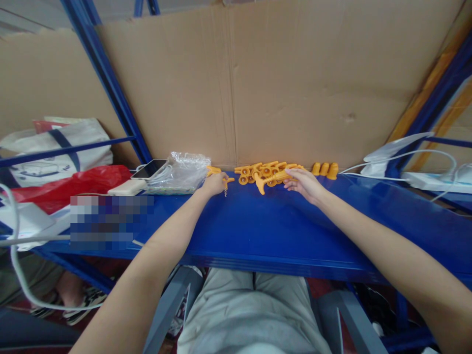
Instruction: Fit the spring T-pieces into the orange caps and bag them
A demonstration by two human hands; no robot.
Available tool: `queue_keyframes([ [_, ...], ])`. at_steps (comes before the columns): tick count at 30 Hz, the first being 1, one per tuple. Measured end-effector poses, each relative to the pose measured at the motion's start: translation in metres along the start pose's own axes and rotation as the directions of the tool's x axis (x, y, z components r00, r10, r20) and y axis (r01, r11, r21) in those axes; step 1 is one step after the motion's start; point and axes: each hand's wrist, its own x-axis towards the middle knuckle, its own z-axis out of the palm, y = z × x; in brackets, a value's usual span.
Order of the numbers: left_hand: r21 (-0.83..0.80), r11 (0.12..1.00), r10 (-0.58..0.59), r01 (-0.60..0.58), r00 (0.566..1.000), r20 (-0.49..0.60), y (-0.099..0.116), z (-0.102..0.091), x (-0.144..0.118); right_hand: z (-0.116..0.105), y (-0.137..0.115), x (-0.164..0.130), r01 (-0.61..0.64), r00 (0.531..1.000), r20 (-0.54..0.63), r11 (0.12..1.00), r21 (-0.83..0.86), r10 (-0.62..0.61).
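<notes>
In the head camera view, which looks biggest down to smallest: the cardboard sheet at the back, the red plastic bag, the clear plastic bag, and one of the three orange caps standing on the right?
1. Cardboard sheet
2. Red plastic bag
3. Clear plastic bag
4. Orange cap

The red bag is partly hidden and lies off to the side, so its lead over the clear bag is less certain.

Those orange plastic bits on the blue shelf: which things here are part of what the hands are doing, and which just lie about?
In hand:
- left hand, closed on an orange piece
- right hand, fingers on the orange pile
- three orange caps

Lying about:
- phone
- clear plastic bag
- red bag
- white cables
</notes>
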Motion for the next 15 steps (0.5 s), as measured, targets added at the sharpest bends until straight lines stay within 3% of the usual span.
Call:
queue_keyframes([
  [5,0.066,0.998,-0.015,0.010,0.997,0.075,-0.0042,-0.0018,-0.0019,0.0019,-0.0013,-0.0016,-0.024,1.000,-0.016,1.000,0.008,0.024],
  [11,0.107,0.989,-0.119,0.103,0.981,0.155,-0.0034,-0.0054,-0.0043,-0.0010,0.0019,0.0013,-0.013,1.000,0.001,1.000,0.002,0.013],
  [15,0.098,0.992,-0.090,0.075,0.983,0.158,0.0009,-0.0052,-0.0061,-0.0026,0.0030,0.0023,0.008,1.000,0.019,1.000,-0.007,-0.008],
])
